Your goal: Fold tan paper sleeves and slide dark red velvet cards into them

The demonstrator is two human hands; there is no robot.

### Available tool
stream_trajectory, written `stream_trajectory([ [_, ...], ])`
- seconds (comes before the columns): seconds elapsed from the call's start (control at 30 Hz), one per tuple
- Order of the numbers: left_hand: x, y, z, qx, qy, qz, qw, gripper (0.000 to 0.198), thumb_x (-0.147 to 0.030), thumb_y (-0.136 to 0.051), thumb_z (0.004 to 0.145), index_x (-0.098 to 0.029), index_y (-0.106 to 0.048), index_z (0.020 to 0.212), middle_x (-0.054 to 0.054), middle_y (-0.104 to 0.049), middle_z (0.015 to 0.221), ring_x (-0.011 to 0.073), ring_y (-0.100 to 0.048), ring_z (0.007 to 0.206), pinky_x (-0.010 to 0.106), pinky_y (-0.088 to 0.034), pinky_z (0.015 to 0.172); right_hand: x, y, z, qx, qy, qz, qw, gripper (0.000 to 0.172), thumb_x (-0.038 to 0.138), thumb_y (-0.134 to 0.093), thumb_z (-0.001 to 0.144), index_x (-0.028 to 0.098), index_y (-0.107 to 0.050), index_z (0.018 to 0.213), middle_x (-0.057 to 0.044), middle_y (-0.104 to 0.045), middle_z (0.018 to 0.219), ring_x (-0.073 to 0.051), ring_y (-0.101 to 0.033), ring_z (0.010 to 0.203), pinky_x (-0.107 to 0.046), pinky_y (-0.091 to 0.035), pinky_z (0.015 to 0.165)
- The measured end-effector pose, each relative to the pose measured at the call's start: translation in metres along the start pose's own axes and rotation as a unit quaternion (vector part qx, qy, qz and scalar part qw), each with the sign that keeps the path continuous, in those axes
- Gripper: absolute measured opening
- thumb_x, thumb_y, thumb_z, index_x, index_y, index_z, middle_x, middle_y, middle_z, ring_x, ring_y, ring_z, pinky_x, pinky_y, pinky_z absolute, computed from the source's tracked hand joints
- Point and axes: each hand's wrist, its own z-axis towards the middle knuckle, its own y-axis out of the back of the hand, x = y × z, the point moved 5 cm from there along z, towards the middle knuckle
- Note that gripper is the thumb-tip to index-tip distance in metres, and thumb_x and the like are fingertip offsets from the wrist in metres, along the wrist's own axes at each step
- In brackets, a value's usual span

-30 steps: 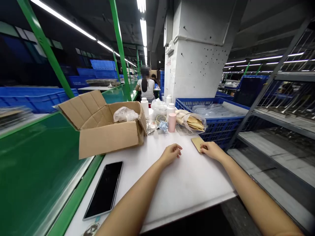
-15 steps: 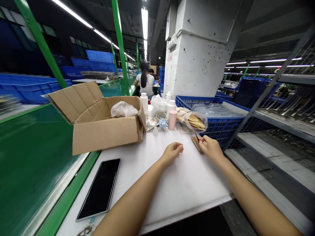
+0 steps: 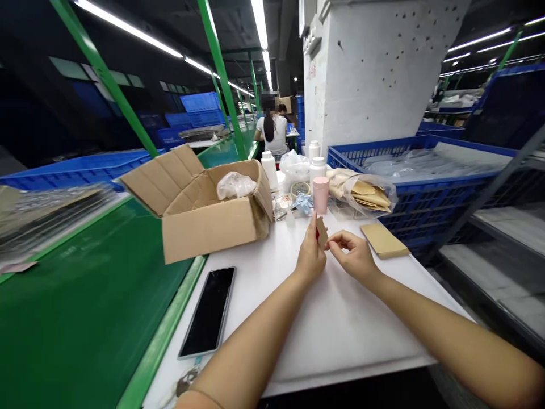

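Note:
My left hand [image 3: 312, 254] is closed on a small brown card [image 3: 322, 232], which stands tilted up from the palm. A bit of red shows between the card and the fingers; what it belongs to is hidden. With thumb and fingertips pinched, my right hand [image 3: 352, 254] meets the card's lower right edge. Just right of that hand, a stack of brown paper pieces [image 3: 384, 240] lies on the white table [image 3: 340, 329]. Beyond both hands stands a pink lidded bottle [image 3: 321, 195].
To the left are an open cardboard box [image 3: 208, 230], a phone [image 3: 208, 311] and a green conveyor belt [image 3: 85, 301]. White bottles [image 3: 317, 169], a tape roll [image 3: 300, 190] and a plastic bag of brown envelopes [image 3: 369, 193] line the back. A blue crate [image 3: 434, 196] stands behind right.
My right hand has come left from the brown stack to my left hand. The small brown card is now up in my left hand. The view has shifted right.

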Motion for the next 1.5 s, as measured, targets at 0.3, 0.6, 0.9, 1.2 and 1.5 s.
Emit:
stream_trajectory([
  [0.3, -0.031, -0.017, -0.012, 0.005, -0.162, 0.122, 0.979, 0.059, -0.014, -0.039, 0.091, -0.028, -0.013, 0.143, 0.012, -0.021, 0.145, 0.026, -0.03, 0.131, 0.043, -0.037, 0.103, 0.02, 0.007, -0.008, -0.032, 0.02, 0.064, 0.997, 0.006, 0.019, -0.057, 0.074, 0.018, -0.062, 0.075, -0.001, -0.065, 0.072, -0.013, -0.06, 0.066, -0.026, -0.05, 0.067],
  [0.6, -0.029, -0.017, -0.011, 0.038, -0.164, 0.163, 0.972, 0.066, -0.012, -0.039, 0.091, -0.033, -0.006, 0.143, 0.012, -0.014, 0.148, 0.0273, -0.042, 0.124, 0.039, -0.048, 0.092, 0.024, 0.012, -0.008, -0.036, 0.036, 0.032, 0.998, 0.007, 0.017, -0.055, 0.074, 0.017, -0.063, 0.075, -0.001, -0.065, 0.071, -0.013, -0.06, 0.064, -0.024, -0.049, 0.064],
  [0.9, -0.027, -0.017, -0.011, 0.026, -0.162, 0.208, 0.964, 0.069, -0.011, -0.041, 0.089, -0.032, -0.005, 0.144, 0.014, -0.016, 0.148, 0.0282, -0.041, 0.126, 0.037, -0.051, 0.087, 0.026, 0.013, -0.009, -0.048, 0.051, 0.028, 0.997, 0.008, 0.015, -0.055, 0.074, 0.018, -0.062, 0.075, -0.002, -0.065, 0.072, -0.014, -0.061, 0.065, -0.026, -0.051, 0.066],
  [1.2, -0.027, -0.017, -0.011, 0.02, -0.173, 0.249, 0.953, 0.07, -0.012, -0.043, 0.089, -0.031, -0.005, 0.144, 0.014, -0.016, 0.148, 0.0266, -0.045, 0.123, 0.034, -0.053, 0.082, 0.025, 0.013, -0.009, -0.048, 0.051, 0.042, 0.997, 0.007, 0.012, -0.055, 0.073, 0.017, -0.06, 0.074, -0.001, -0.063, 0.07, -0.014, -0.06, 0.064, -0.026, -0.05, 0.064],
  [1.5, -0.029, -0.017, -0.012, 0.015, -0.182, 0.259, 0.948, 0.07, -0.012, -0.042, 0.089, -0.031, -0.003, 0.144, 0.014, -0.016, 0.149, 0.0262, -0.043, 0.124, 0.035, -0.052, 0.086, 0.025, 0.012, -0.009, -0.043, 0.048, 0.046, 0.997, 0.008, 0.011, -0.055, 0.071, 0.017, -0.059, 0.075, -0.001, -0.061, 0.071, -0.013, -0.058, 0.065, -0.025, -0.049, 0.064],
])
